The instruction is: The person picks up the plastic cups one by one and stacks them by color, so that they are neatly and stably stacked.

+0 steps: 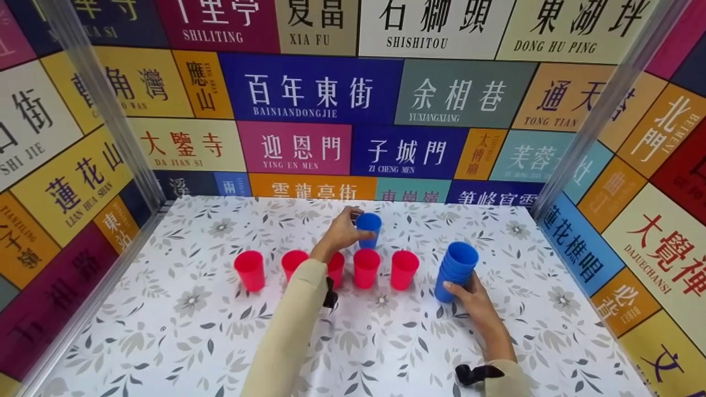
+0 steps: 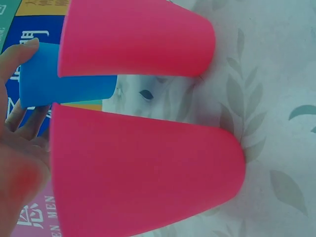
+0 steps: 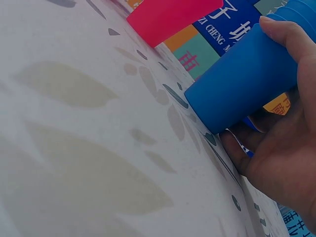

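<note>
Head view, left to right: a side wall of multicoloured printed panels [image 1: 71,193] with Chinese characters and Latin lettering borders a white tabletop [image 1: 193,342] patterned with grey leaves and flowers. On it, five tapered, plastic-looking pinkish-red cups stand upright in a row, mouths up. The leftmost red cup [image 1: 250,271] is in full view; the second red cup [image 1: 293,262] and the third red cup [image 1: 336,269] are partly covered by the left arm in its cream sleeve [image 1: 289,331].

Beyond the row, the left hand [image 1: 341,230] has its thumb and fingers clamped round a single tapered blue plastic-looking cup [image 1: 369,225], held mouth up just behind the fourth red cup [image 1: 366,270]. Whether the base of this blue cup touches the tabletop cannot be told. The fifth red cup [image 1: 405,271] follows, with a gap on each side.

Farther right, the right hand [image 1: 473,298] grips a stack of nested blue cups [image 1: 455,271], its thumb on the near side and the other fingers round the far side. The stack is mouth up, apart from the red row.
</note>
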Demonstrator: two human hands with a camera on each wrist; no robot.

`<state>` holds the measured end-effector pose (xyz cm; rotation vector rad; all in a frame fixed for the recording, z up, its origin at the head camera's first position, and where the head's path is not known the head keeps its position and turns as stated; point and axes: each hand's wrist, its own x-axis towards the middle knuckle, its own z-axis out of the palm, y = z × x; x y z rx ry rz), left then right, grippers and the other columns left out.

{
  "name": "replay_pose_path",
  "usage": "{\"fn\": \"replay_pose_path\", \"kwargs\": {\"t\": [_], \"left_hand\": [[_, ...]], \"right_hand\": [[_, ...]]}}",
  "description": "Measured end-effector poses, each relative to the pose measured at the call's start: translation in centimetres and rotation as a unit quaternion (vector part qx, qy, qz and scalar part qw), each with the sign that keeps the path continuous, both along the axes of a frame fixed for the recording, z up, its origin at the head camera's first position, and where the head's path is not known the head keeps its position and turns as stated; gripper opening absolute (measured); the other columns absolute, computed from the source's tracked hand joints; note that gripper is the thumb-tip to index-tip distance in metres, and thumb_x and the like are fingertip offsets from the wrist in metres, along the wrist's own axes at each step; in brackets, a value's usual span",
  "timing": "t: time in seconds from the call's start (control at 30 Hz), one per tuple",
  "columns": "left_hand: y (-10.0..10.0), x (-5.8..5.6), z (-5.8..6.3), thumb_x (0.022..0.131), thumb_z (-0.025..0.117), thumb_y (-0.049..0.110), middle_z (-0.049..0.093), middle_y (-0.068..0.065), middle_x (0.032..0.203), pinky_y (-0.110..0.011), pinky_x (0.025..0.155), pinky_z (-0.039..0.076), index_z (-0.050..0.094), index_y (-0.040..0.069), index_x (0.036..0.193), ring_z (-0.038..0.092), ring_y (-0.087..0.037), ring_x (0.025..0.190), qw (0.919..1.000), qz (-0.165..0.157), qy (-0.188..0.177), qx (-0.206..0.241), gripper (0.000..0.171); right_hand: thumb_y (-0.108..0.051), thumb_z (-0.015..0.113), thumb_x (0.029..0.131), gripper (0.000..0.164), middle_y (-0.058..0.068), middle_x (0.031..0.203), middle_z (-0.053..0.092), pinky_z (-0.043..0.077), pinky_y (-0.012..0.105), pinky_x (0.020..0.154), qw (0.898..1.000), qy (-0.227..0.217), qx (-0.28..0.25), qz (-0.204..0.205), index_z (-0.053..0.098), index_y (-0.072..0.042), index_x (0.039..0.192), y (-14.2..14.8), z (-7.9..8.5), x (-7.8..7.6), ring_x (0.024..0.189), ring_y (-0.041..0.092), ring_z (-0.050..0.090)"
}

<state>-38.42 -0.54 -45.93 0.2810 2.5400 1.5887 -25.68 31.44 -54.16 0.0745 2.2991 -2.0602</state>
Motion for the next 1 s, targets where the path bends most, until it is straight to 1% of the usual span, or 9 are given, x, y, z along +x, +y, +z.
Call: {"fn": "replay_pose_path", "kwargs": {"t": [0.17,0.3,0.37,0.53,0.77,0.9,1.0], "left_hand": [[0.2,0.2,0.8,0.078,0.083,0.023,0.055,-0.017,0.136,-0.043,0.109,0.048,0.047,0.007,0.136,0.052,-0.031,0.126,0.9996,-0.011,0.02,0.014,0.07],[0.4,0.4,1.8,0.078,0.084,0.023,0.056,-0.017,0.133,-0.043,0.108,0.048,0.048,0.007,0.135,0.053,-0.031,0.122,0.9991,-0.019,0.034,0.018,0.069],[0.5,0.6,2.3,0.078,0.084,0.023,0.056,-0.016,0.135,-0.043,0.108,0.048,0.048,0.008,0.135,0.054,-0.031,0.122,0.999,-0.02,0.033,0.023,0.069],[1.0,1.2,3.6,0.08,0.083,0.024,0.054,-0.014,0.138,-0.045,0.107,0.05,0.045,0.012,0.137,0.055,-0.031,0.123,0.9988,-0.03,0.024,0.029,0.07],[1.4,2.1,4.9,0.079,0.083,0.026,0.053,-0.016,0.136,-0.044,0.103,0.052,0.046,0.008,0.138,0.057,-0.031,0.118,0.9961,-0.053,0.064,0.03,0.071],[1.6,2.7,5.9,0.079,0.083,0.027,0.053,-0.014,0.135,-0.042,0.099,0.054,0.046,0.01,0.136,0.057,-0.029,0.117,0.9953,-0.056,0.07,0.038,0.07],[2.0,3.1,6.8,0.079,0.083,0.025,0.053,-0.014,0.134,-0.041,0.099,0.054,0.046,0.009,0.135,0.055,-0.029,0.12,0.9943,-0.057,0.075,0.049,0.069]], "right_hand": [[-0.023,0.066,0.096,0.094,0.02,0.167,0.016,0.006,0.052,0.128,1.0,-0.003,0.002,0.001,0.001,-0.014,0.162,0.1,0.2,0.1,0.156,0.037,0.014],[-0.025,0.066,0.096,0.094,0.018,0.168,0.015,0.004,0.051,0.128,1.0,-0.008,0.008,0.002,-0.001,-0.015,0.162,0.1,0.2,0.1,0.157,0.036,0.012],[-0.026,0.066,0.096,0.095,0.018,0.168,0.014,0.004,0.051,0.128,1.0,-0.009,0.011,0.002,-0.001,-0.015,0.162,0.0,0.3,0.1,0.157,0.036,0.011],[-0.026,0.066,0.097,0.094,0.018,0.168,0.014,0.004,0.052,0.128,1.0,-0.007,0.016,0.0,0.0,-0.016,0.162,0.1,0.3,0.3,0.157,0.036,0.012],[-0.028,0.066,0.097,0.093,0.019,0.168,0.015,0.006,0.055,0.127,1.0,-0.008,0.025,0.005,0.0,-0.015,0.162,0.1,0.1,0.4,0.156,0.037,0.012],[-0.028,0.066,0.097,0.094,0.019,0.168,0.014,0.006,0.054,0.128,1.0,-0.007,0.024,0.005,-0.001,-0.015,0.162,0.1,0.3,0.3,0.156,0.036,0.012],[-0.029,0.066,0.096,0.095,0.018,0.168,0.013,0.005,0.053,0.128,1.0,-0.01,0.024,0.004,-0.001,-0.016,0.162,0.1,0.5,0.2,0.157,0.036,0.011]]}}
